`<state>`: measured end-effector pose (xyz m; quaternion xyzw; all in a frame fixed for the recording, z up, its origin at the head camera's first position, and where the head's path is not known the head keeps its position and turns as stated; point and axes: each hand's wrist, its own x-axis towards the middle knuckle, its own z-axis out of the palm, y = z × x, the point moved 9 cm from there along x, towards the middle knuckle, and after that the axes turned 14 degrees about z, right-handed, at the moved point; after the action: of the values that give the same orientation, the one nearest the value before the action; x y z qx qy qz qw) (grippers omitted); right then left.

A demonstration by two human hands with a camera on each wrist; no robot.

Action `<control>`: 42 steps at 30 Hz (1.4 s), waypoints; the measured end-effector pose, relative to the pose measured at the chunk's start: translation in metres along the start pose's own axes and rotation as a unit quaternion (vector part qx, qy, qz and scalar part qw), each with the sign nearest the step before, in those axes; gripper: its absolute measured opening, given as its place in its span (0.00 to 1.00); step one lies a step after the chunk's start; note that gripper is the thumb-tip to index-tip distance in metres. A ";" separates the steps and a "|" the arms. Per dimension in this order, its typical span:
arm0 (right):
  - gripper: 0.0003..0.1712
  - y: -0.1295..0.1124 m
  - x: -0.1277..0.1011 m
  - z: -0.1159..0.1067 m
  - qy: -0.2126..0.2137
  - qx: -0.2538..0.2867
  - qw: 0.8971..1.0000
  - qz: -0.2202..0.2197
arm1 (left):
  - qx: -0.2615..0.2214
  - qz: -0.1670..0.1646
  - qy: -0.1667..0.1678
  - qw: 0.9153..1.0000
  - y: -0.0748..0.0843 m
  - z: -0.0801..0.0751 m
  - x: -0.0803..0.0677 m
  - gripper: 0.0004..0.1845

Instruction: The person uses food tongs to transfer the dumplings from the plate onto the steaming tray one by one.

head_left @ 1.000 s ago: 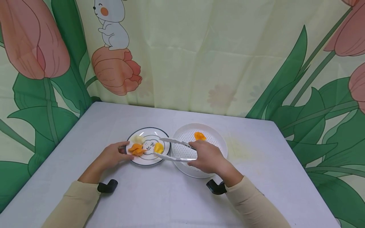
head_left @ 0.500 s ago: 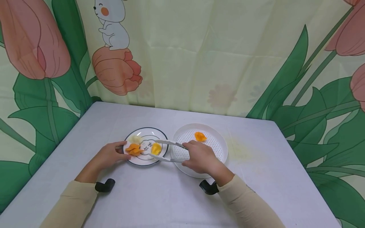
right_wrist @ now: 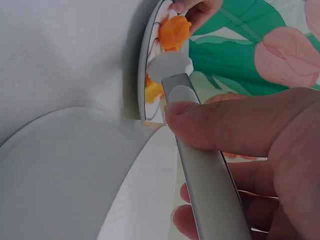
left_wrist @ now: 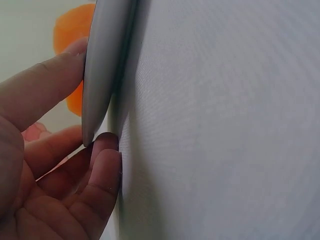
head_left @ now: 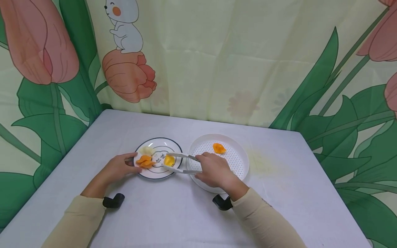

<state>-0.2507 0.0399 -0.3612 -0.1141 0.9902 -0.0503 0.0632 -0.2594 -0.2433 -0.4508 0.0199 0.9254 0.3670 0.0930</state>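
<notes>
I'm seeing the yellow piece (head_left: pixel 169 160) lying on the plate (head_left: pixel 165 143), between tongs (head_left: pixel 186 171) the right hand (head_left: pixel 214 171) is gripping. The left hand (head_left: pixel 119 169) is pinching the plate's edge at nine o'clock, past orange pieces (head_left: pixel 145 162); a tray (head_left: pixel 233 162) is crowding three, white table (head_left: pixel 155 213) stretching toward six.

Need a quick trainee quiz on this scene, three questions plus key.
1. Which grip holds the tongs?
2. True or false: the left grip touches the blue-rimmed plate.
3. One orange piece sits apart from the other orange ones. Where is it?
A) On the tablecloth
B) In the white tray
C) Between the tongs' tips

Key
1. The right grip.
2. True.
3. B.
</notes>
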 end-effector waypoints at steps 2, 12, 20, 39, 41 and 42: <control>0.30 0.000 0.000 0.000 0.004 -0.002 1.000 0.000 | 0.000 -0.002 0.000 1.000 0.000 0.000 0.000 0.50; 0.29 0.005 -0.003 -0.005 0.027 0.011 0.999 -0.013 | 0.003 -0.002 0.003 1.000 -0.001 0.000 0.001 0.50; 0.28 0.027 -0.010 -0.027 0.102 0.063 0.993 -0.016 | -0.004 -0.005 0.006 1.000 0.001 0.000 -0.001 0.50; 0.33 0.120 -0.009 -0.024 0.090 0.117 0.983 0.105 | -0.003 -0.002 0.007 1.000 0.002 0.000 -0.003 0.48; 0.33 0.125 -0.006 -0.020 0.085 0.113 0.984 0.112 | -0.004 0.000 0.008 1.000 0.002 0.000 -0.002 0.48; 0.33 0.127 -0.005 -0.018 0.082 0.110 0.984 0.115 | -0.006 -0.001 0.008 1.000 0.002 0.000 -0.002 0.48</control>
<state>-0.2762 0.1656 -0.3570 0.0133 0.9869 -0.1609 -0.0008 -0.2570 -0.2421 -0.4494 0.0156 0.9241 0.3721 0.0856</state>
